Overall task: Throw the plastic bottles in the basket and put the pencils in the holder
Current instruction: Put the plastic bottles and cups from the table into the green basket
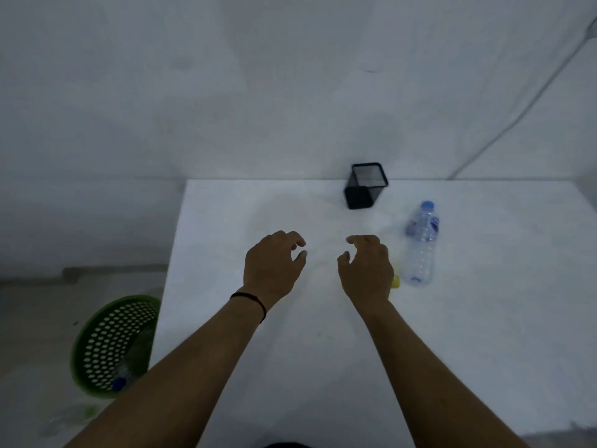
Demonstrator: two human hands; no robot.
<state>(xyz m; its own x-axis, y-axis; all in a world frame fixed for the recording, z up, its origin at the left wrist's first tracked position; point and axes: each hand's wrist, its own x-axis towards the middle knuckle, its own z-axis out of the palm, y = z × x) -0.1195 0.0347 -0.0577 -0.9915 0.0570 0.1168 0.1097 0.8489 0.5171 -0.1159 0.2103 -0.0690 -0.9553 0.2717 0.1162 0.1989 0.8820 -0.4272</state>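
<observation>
A clear plastic bottle [420, 244] with a blue cap lies on the white table [290, 367], to the right of my right hand [366, 270]. A small yellow thing [395, 281] peeks out from under that hand's edge; what it is I cannot tell. The black mesh pencil holder [365, 185] stands at the table's far edge. My left hand [274, 266] hovers over the table's middle. Both hands hold nothing, fingers curled and apart. A green perforated basket [109, 344] on the floor at the left holds a bottle with a blue cap [119, 383].
A pale wall rises right behind the table. The table's left edge runs beside the basket. A thin cable [523, 101] runs down the wall at the upper right. Grey floor lies to the left.
</observation>
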